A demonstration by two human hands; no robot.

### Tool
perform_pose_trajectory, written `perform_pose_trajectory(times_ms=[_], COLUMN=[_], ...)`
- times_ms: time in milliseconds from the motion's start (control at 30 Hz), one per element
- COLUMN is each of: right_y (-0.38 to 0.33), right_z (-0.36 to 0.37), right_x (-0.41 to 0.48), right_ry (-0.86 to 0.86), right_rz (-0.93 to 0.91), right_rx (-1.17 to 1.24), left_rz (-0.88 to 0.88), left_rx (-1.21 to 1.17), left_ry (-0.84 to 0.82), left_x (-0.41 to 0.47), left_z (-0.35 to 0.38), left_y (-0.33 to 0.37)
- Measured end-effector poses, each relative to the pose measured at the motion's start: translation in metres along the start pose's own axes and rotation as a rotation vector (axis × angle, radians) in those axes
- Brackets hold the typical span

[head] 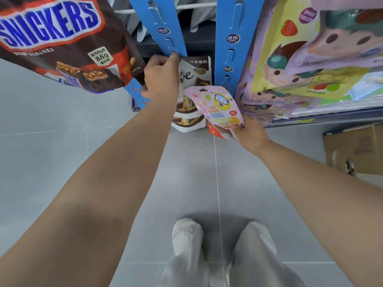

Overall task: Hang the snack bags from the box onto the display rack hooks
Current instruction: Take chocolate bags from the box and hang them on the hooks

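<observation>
- Dove bag [193, 94] hung low against the left blue strip [165, 27]; our left hand [160, 76] was closed on its top corner, fingertips pinched right at the strip, so we judged this the hooking step.
- Whether the bag's hole was already over a hook we could not tell; the hand hid it.
- Our right hand [251, 134] gripped the pink bag [217, 108] by its lower edge, together with a red pack [215, 130] underneath, just beside the Dove bag and below the right strip [233, 38].
- Next, we judged, the pink bag's top hole needed lining up with a free hook.
- Farther out, a Snickers bag [56, 38] hung at left, pastel bags [310, 59] at right, and the box [354, 148] sat on the floor [62, 121].
</observation>
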State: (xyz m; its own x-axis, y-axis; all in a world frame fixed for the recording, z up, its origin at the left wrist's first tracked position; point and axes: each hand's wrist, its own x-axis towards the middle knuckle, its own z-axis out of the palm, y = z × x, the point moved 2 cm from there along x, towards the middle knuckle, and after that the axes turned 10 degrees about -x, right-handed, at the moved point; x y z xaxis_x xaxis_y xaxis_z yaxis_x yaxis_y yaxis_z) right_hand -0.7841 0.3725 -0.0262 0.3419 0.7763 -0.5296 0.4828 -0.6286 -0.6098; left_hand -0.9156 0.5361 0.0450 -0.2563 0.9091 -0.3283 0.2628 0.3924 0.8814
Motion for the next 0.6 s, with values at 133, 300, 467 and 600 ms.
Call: perform_pose_trajectory(times_ms=[133,300,467,600], right_y=[0.001,0.003,-0.001,-0.005], right_z=[-0.001,-0.003,-0.007,-0.015], right_x=[-0.001,-0.008,-0.012,-0.020], right_ry=[-0.026,-0.055,-0.058,-0.027], right_rz=[-0.012,-0.003,0.014,0.034], right_rx=[-0.041,-0.048,-0.006,-0.008], left_rz=[-0.095,-0.230,-0.265,-0.249], left_rx=[-0.066,-0.019,0.003,0.304], left_ry=[-0.029,-0.115,-0.110,-0.151], left_x=[0.004,0.000,0.005,0.002], left_z=[-0.005,-0.010,-0.009,-0.007], left_y=[0.007,0.006,0.001,0.000])
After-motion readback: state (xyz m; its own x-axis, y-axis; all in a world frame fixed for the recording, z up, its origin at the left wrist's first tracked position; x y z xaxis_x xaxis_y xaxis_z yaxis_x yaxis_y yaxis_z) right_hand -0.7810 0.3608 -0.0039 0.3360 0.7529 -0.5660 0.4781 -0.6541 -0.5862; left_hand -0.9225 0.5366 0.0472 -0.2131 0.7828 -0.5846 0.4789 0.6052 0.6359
